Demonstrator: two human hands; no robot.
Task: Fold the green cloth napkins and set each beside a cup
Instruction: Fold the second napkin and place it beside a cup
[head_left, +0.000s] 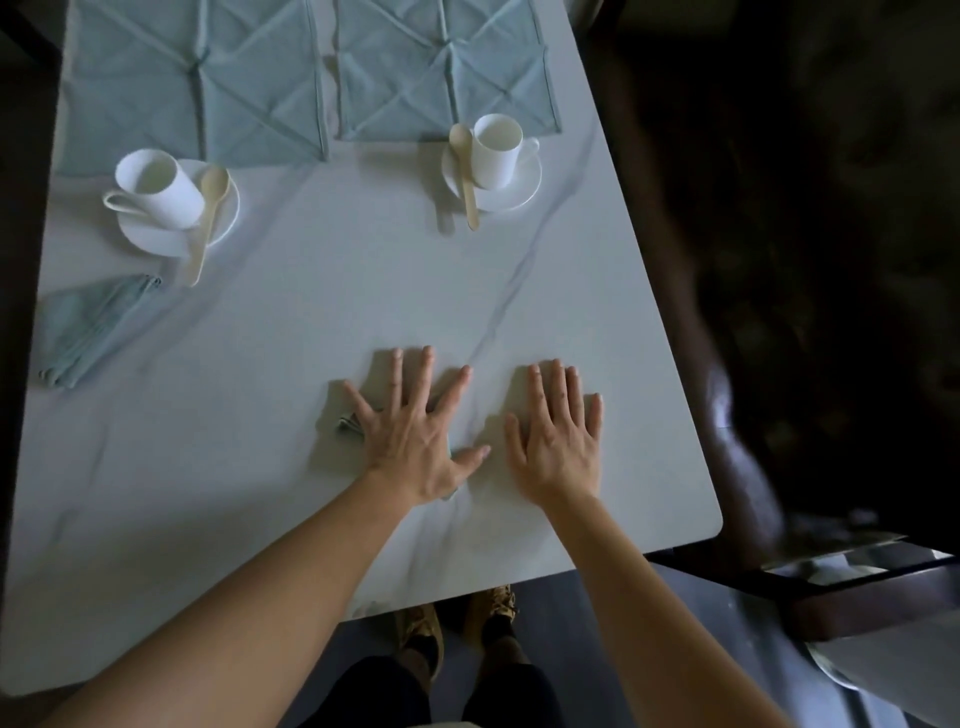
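Head view: left hand (410, 441) presses flat, fingers spread, on what seems a folded green cloth napkin (347, 423); right hand (558, 436) flat, empty; next, carry it beside the right white ceramic cup (496, 150).

One pale green folded napkin (96, 327) lies as a narrow wedge near the white left cup (158, 187); the white right cup (496, 150) has none beside it; two creased green cloths (192, 78) lie flat just beyond both.

A home dining room: marble-look table (363, 291) set with 2 cups on saucers (491, 174), a dark chair (727, 364) beside
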